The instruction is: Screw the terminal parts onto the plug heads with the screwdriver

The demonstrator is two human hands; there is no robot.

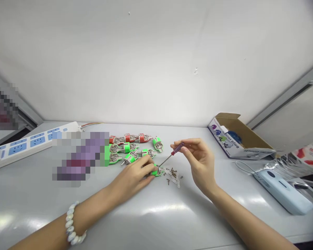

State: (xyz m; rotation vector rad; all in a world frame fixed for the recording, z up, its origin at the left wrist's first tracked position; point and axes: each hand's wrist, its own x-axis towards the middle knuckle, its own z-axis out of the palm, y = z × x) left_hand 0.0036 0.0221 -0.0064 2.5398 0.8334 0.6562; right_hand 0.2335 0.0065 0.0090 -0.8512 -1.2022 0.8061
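Observation:
My left hand (137,173), with a beaded bracelet at its wrist, holds a green plug part (155,171) down on the grey table. In my right hand (198,161) is a screwdriver (176,149) with a red and purple handle, tilted down to the left. Its tip meets the plug part beside my left fingertips. Just right of the part lie small screws (173,172) and pale flat strips (177,181). Behind my left hand are several green plug parts (130,147) and red ones (144,138) in rough rows.
A white power strip (33,142) lies at the left, near a pixelated purple object (86,156). An open cardboard box (237,139) stands at the back right. Closer on the right are a light blue device (284,192) with a cord and a clear plastic bag (289,161).

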